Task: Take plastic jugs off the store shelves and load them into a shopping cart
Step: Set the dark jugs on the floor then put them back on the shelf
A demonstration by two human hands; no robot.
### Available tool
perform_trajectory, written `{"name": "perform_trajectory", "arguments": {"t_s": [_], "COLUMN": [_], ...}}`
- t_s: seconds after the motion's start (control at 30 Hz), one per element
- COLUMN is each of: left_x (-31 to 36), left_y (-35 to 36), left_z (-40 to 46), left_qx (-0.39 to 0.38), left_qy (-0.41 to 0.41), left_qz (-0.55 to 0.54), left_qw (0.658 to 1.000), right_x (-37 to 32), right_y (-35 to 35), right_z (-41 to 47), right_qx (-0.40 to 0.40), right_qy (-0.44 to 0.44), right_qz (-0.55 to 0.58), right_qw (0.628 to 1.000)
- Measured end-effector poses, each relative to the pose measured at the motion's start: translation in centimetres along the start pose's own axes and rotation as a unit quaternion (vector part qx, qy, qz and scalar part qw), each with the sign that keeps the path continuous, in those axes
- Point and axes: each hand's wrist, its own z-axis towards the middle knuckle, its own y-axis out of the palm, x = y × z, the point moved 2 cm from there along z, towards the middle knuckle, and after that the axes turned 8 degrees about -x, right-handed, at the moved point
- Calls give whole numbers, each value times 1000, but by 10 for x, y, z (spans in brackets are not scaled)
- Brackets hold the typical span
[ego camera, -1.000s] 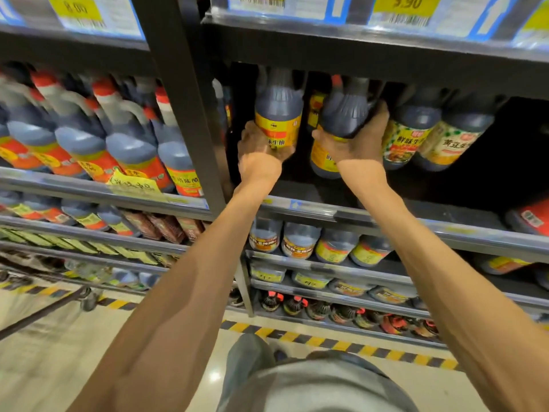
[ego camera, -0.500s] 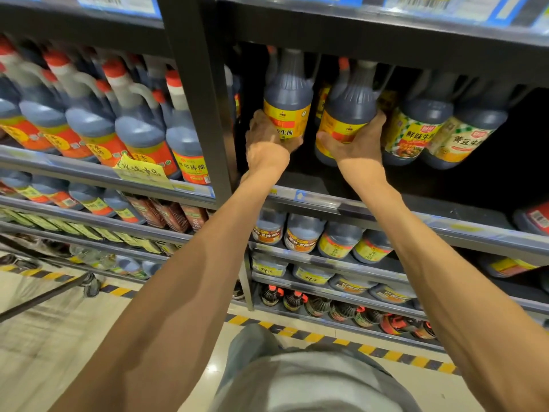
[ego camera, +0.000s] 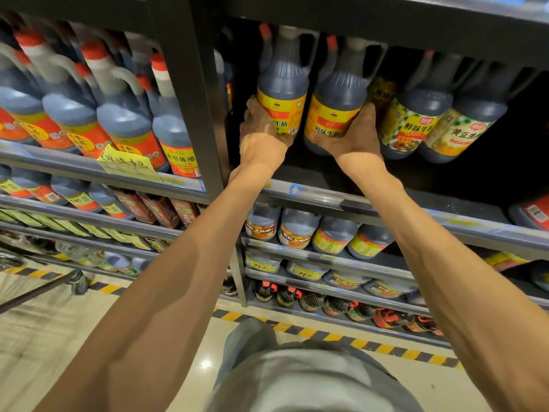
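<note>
Both hands are up in the dark shelf bay (ego camera: 341, 200), each wrapped around the base of its own tall dark-brown plastic jug with a yellow-and-red label: left hand (ego camera: 261, 135) grasps the left jug (ego camera: 282, 93), right hand (ego camera: 353, 135) grasps the right jug (ego camera: 338, 105), the two almost touching between the grips. Above the grips, the necks run into shadow under the upper shelf, so the caps are hard to make out, and the fingertips are hidden behind the jugs.

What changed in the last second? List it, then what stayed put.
Both jugs have tipped forward and slid toward the shelf edge: left hand grips the left jug, right hand the right jug. Neither grip changed. The neighbouring green-label jugs stayed put.
</note>
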Motion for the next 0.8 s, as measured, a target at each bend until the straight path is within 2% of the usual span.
{"name": "perform_trajectory", "arguments": {"t_s": [0.03, 0.1, 0.27, 0.57, 0.7, 0.8], "left_x": [0, 1, 4, 3, 0, 1], "left_y": [0, -1, -4, -2, 1, 0], "left_z": [0, -2, -4, -4, -1, -2], "left_qx": [7, 17, 26, 31, -15, 18], "left_qy": [10, 28, 52, 62, 29, 34], "left_qz": [3, 7, 10, 18, 52, 38], "left_qw": [1000, 999, 998, 997, 998, 999], "right_x": [2, 0, 15, 12, 15, 15], "right_y": [-1, -4, -3, 3, 3, 3], "right_z": [7, 5, 13, 20, 21, 22], "right_qx": [40, 43, 36, 56, 57, 56], "right_qy": [-37, -65, -68, -74, -78, -75], "right_qz": [25, 42, 9, 30, 27, 27], "right_qw": [998, 996, 997, 995, 995, 995]}}
